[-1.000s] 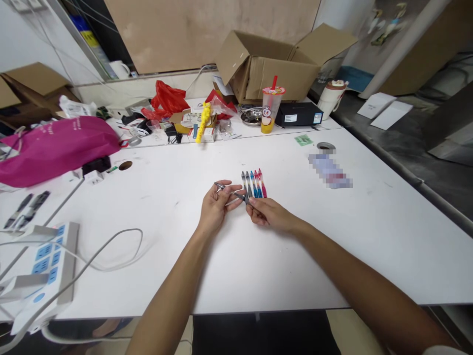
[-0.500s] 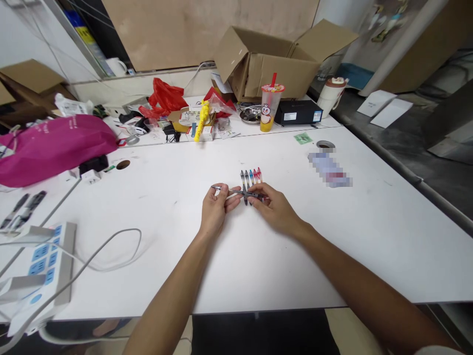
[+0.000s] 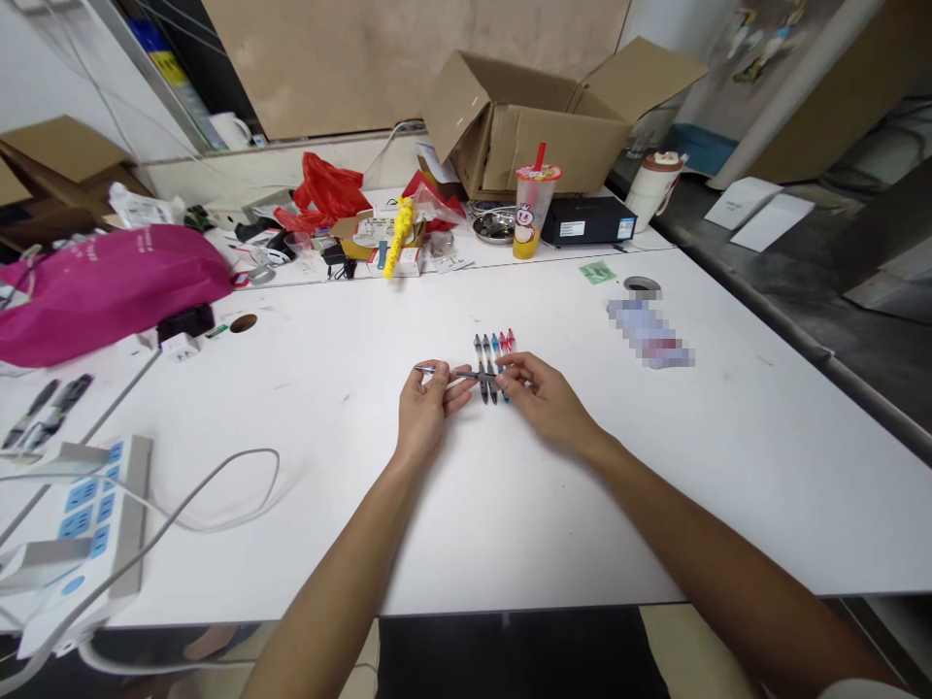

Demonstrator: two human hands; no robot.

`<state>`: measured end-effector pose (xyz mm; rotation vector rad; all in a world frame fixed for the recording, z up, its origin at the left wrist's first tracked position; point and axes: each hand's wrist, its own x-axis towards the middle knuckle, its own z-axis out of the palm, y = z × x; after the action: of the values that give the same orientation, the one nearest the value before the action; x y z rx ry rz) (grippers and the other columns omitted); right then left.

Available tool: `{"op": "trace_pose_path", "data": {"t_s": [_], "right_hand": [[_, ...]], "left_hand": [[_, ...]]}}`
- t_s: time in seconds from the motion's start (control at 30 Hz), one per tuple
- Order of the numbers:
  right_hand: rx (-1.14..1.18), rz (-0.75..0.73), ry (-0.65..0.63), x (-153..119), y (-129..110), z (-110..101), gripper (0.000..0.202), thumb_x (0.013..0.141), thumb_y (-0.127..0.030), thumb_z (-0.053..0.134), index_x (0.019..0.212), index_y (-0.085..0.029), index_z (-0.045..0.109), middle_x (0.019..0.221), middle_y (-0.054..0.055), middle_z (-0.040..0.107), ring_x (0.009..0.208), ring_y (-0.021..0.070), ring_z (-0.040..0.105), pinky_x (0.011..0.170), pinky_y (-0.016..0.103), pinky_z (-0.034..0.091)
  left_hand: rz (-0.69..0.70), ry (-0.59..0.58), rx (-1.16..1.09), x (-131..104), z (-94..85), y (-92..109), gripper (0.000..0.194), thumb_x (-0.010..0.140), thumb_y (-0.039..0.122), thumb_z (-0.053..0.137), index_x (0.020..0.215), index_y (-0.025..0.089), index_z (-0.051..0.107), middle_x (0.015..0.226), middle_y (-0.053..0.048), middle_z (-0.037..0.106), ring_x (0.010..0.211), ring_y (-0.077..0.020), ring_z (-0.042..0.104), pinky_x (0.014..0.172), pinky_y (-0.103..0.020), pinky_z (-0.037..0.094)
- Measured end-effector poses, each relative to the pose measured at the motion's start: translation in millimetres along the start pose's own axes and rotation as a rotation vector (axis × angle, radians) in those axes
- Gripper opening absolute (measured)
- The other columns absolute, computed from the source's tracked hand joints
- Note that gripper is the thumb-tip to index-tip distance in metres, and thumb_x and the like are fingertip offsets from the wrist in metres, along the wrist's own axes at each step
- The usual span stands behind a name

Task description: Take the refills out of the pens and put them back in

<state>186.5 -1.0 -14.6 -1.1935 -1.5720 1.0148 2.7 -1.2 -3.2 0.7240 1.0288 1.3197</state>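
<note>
Fingers of the left hand [image 3: 420,416] pinch a slim grey-and-clear plastic pen [image 3: 473,375] above a row of grey, blue and red pens [image 3: 495,343]; the right hand [image 3: 548,403], fingers slightly parted, is at its right end, grip unclear.

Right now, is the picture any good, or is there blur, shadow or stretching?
Head view: soft shadow on the white table beside the left forearm; head view: wide-angle stretching near the edges, as at the power strip; head view: a pixelated patch masks part of the table's right side; head view: no heavy blur on the left hand or its pen.
</note>
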Motion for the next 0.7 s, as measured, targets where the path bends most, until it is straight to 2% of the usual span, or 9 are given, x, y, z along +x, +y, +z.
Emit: {"op": "trace_pose_path", "data": {"t_s": [0.13,0.23,0.4,0.47,0.6,0.7], "right_hand": [[-0.049,0.007,0.008,-1.1,-1.8,1.5,0.036,0.091,-0.039,0.065,0.124,-0.023,0.062,0.116,0.009,0.069,0.103,0.0226,0.063,0.086,0.038,0.049],[-0.062,0.023,-0.010,-2.3,-5.0,0.7,0.028,0.094,-0.042,0.062,0.114,-0.023,0.070,0.108,0.007,0.073,0.096,0.0221,0.064,0.083,0.038,0.049],[-0.100,-0.212,0.056,-1.6,-6.7,-2.1,0.014,0.093,-0.033,0.063,0.098,-0.026,0.074,0.107,0.005,0.070,0.098,0.0217,0.063,0.081,0.037,0.048],[-0.095,-0.249,0.073,-0.6,-6.1,-2.8,0.012,0.093,-0.031,0.064,0.097,-0.026,0.074,0.106,0.005,0.070,0.097,0.0210,0.063,0.081,0.037,0.048],[-0.087,-0.189,0.081,0.2,-7.6,-5.8,0.017,0.090,-0.036,0.068,0.103,-0.027,0.073,0.106,0.005,0.072,0.089,0.0202,0.062,0.076,0.036,0.048],[-0.064,-0.153,0.126,0.7,-10.2,-12.4,0.020,0.088,-0.039,0.070,0.102,-0.025,0.073,0.098,0.005,0.073,0.083,0.0199,0.063,0.072,0.036,0.047]], "left_hand": [[-0.008,0.002,0.004,0.5,-0.2,-2.5,0.035,0.086,0.042,0.077,0.097,0.019,0.053,0.109,-0.015,0.077,0.092,-0.0228,0.078,0.076,-0.029,0.061],[-0.009,0.007,0.011,1.8,-0.6,-5.0,0.033,0.089,0.042,0.074,0.098,0.017,0.056,0.112,-0.016,0.076,0.091,-0.0221,0.078,0.075,-0.029,0.062],[-0.061,0.060,-0.040,2.9,0.8,-3.5,0.027,0.096,0.040,0.066,0.095,0.013,0.058,0.110,-0.017,0.075,0.087,-0.0192,0.078,0.075,-0.026,0.063],[-0.077,0.076,-0.075,2.3,1.7,-0.9,0.025,0.099,0.037,0.061,0.094,0.012,0.058,0.111,-0.017,0.075,0.086,-0.0174,0.078,0.076,-0.024,0.063],[-0.098,0.091,-0.141,1.0,1.7,3.2,0.021,0.103,0.032,0.054,0.094,0.014,0.056,0.111,-0.015,0.074,0.083,-0.0155,0.078,0.075,-0.021,0.062],[-0.094,0.115,-0.184,3.2,-1.7,4.0,0.016,0.103,0.030,0.054,0.095,0.016,0.051,0.111,-0.013,0.074,0.084,-0.0155,0.078,0.072,-0.020,0.062]]}}
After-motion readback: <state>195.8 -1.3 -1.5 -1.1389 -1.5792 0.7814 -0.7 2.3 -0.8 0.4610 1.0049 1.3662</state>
